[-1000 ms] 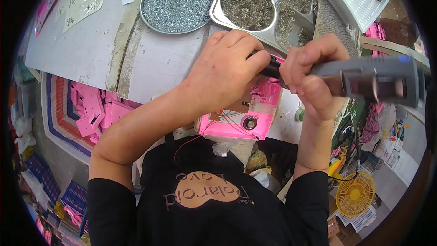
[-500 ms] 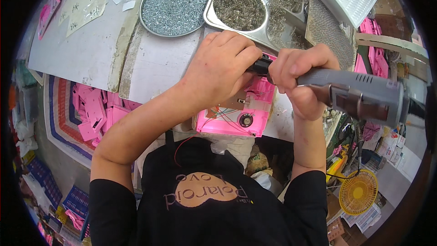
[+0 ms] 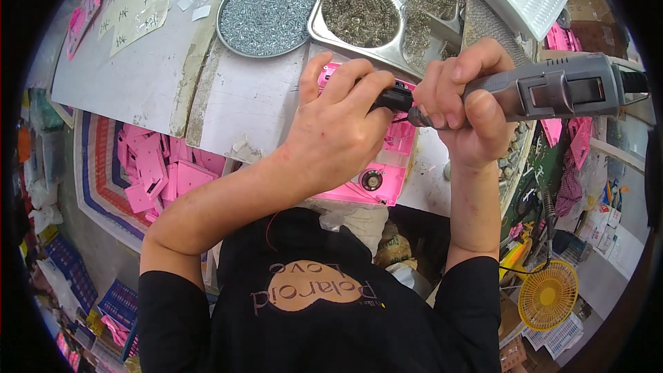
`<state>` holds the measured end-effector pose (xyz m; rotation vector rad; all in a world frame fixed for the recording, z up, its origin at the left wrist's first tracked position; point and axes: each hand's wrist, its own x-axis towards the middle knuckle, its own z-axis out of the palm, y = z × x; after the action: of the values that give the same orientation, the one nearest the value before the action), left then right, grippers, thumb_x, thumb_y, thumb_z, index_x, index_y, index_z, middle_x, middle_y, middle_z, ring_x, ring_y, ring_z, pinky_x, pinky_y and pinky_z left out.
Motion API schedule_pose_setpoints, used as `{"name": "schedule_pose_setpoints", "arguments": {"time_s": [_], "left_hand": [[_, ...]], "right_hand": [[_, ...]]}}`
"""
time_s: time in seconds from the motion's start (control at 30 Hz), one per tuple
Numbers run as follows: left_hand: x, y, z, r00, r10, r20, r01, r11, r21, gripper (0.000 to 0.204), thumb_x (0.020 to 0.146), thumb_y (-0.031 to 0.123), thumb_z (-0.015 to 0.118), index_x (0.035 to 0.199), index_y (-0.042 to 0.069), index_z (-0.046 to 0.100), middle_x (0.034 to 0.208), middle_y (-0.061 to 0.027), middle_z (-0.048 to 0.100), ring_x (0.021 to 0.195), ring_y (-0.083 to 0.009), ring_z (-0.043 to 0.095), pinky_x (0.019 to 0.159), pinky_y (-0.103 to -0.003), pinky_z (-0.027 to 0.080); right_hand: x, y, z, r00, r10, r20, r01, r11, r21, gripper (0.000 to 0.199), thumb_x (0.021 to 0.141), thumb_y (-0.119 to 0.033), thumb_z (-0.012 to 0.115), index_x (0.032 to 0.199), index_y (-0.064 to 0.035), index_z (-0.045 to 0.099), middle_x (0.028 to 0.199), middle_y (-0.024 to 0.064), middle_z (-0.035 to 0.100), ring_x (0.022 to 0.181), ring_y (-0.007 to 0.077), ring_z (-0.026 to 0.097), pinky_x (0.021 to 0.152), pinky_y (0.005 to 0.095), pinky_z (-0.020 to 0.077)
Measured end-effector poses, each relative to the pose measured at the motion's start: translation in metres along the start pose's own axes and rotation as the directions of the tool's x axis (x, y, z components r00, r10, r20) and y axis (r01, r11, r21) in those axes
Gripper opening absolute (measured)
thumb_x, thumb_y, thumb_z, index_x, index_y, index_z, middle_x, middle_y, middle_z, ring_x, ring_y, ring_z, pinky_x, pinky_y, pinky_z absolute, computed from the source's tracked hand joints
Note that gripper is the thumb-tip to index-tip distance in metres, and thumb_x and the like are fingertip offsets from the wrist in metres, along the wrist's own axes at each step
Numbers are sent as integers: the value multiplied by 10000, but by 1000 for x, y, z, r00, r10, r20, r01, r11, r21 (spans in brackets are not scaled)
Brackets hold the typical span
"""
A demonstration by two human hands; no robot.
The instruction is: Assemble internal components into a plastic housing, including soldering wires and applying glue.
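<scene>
The right hand (image 3: 469,100) is wrapped around a grey, cylindrical, corded power tool (image 3: 570,90), held nearly level, its narrow dark end directed leftward. The left hand (image 3: 338,128) is half spread, palm down, over an open, shallow, pink plastic casing (image 3: 397,141); its thumb and index finger lie at a small, black, oblong part (image 3: 397,99). From where I stand, I cannot tell whether they grip this part or merely steady it, nor whether the tool's end touches it. The casing lies at the near edge of the pale grey workbench (image 3: 248,97), before the wearer's torso; a round black component (image 3: 371,179) sits in its near portion. Beyond the hands: a round metal dish (image 3: 219,14) of small silvery screws (image 3: 266,14), just beside a compartmented steel tray (image 3: 318,34) of coiled metal springs (image 3: 362,14). At left, a striped bag (image 3: 93,159) contains loose pink plastic pieces (image 3: 162,173).
</scene>
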<state>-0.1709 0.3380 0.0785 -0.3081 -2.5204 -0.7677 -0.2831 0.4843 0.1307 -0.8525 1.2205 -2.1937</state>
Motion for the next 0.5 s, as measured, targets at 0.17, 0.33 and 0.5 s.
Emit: {"name": "schedule_pose_setpoints", "arguments": {"time_s": [0.17,0.33,0.5], "left_hand": [[4,3,-3,996,-29,84,26,999,37,122,755,179,705,756,61,734,1269,-118,635,1269,-302,523,1130,-646,225],[3,8,0,976,-85,201,67,993,94,120,799,176,724,871,90,764,1397,-100,574,1331,-285,485,1167,-626,168],[0,16,2,968,-153,200,143,988,65,126,830,162,702,905,78,760,1451,-131,538,1363,-308,461,1159,-641,163]], "right_hand": [[-8,-6,-7,1000,-26,-11,25,996,-87,314,850,-85,775,1007,-12,514,751,67,597,644,138,568,600,284,482],[-22,3,-11,993,-116,-2,115,987,-116,348,859,-124,804,1015,-18,511,735,63,592,679,151,564,610,300,483],[-29,15,-14,965,-253,72,260,960,-107,350,875,-146,801,1028,-24,511,715,67,572,650,169,530,609,308,478]]}}
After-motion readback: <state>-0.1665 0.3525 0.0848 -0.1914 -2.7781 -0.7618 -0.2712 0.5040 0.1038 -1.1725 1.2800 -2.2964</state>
